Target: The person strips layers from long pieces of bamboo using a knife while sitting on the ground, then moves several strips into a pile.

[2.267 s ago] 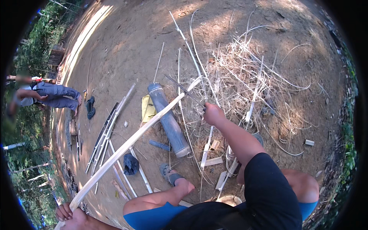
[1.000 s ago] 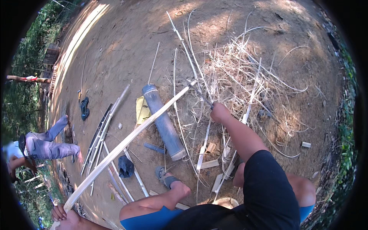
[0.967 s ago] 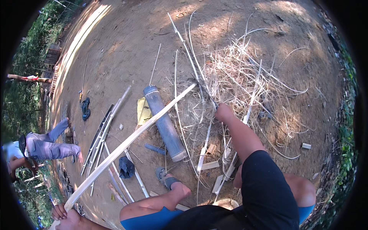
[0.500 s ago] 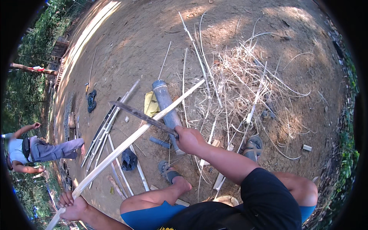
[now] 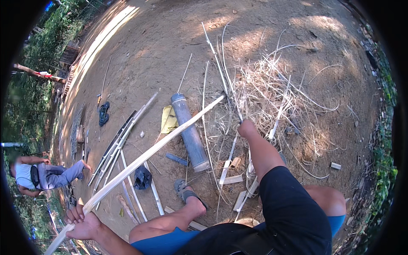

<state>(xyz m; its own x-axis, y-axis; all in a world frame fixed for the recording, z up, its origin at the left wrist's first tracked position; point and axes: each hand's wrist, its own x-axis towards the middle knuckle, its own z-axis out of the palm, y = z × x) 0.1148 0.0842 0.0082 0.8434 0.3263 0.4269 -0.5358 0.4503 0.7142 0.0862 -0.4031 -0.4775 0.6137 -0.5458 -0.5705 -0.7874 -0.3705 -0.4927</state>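
Holding a long pale strip (image 5: 155,148) near its lower end, our left hand (image 5: 83,223) is closed, with the fingers wrapped over the wood. Our right hand (image 5: 246,128) is closed also, and it grips the handle of a dark long blade (image 5: 233,109). We see this blade beside the upper end of the strip, but we cannot tell if the two are touching.

The strip goes obliquely above the bare ground (image 5: 161,46), from its near left corner toward its middle. It crosses in front of a thick grey tube (image 5: 193,144); whether it rests on this tube, we cannot tell. Just beside the tube, on its left, lies a yellow piece (image 5: 169,121).

To the right of the blade spreads a tangled heap of thin shavings (image 5: 267,89). Nearer to the left edge of the ground we find a bundle of poles (image 5: 121,142) and, by our foot, a crumpled black bag (image 5: 143,177). At that left edge another person (image 5: 55,173) is visible. Green plants (image 5: 389,170) border the right edge.
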